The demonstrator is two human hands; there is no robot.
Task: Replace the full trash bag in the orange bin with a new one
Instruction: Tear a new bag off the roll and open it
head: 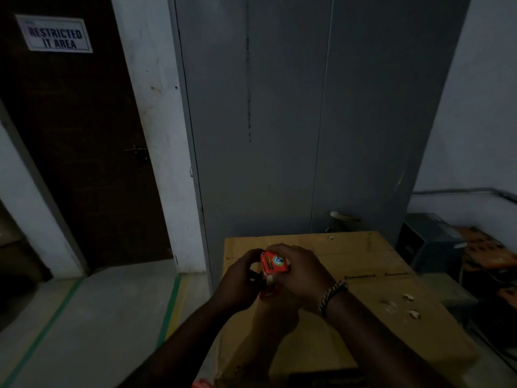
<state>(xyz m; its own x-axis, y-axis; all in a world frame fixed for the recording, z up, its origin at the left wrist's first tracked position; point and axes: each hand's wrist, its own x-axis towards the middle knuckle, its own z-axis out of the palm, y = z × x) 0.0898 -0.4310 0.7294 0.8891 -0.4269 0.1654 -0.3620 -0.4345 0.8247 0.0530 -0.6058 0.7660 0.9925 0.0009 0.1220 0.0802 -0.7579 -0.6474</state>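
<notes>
Both hands hold a small orange-red carton (274, 264) above a cardboard box (349, 317): the right hand (300, 271) wraps its grip over the top, and the left hand (241, 278) pinches something dark at its open end. Likely a bag roll; steady the carton and draw it out straight. The carton is glossy, with a round emblem. No orange bin is in sight.

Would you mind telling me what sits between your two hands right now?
In the head view, a small red box sits between the left hand and right hand, held over the cardboard box.
</notes>
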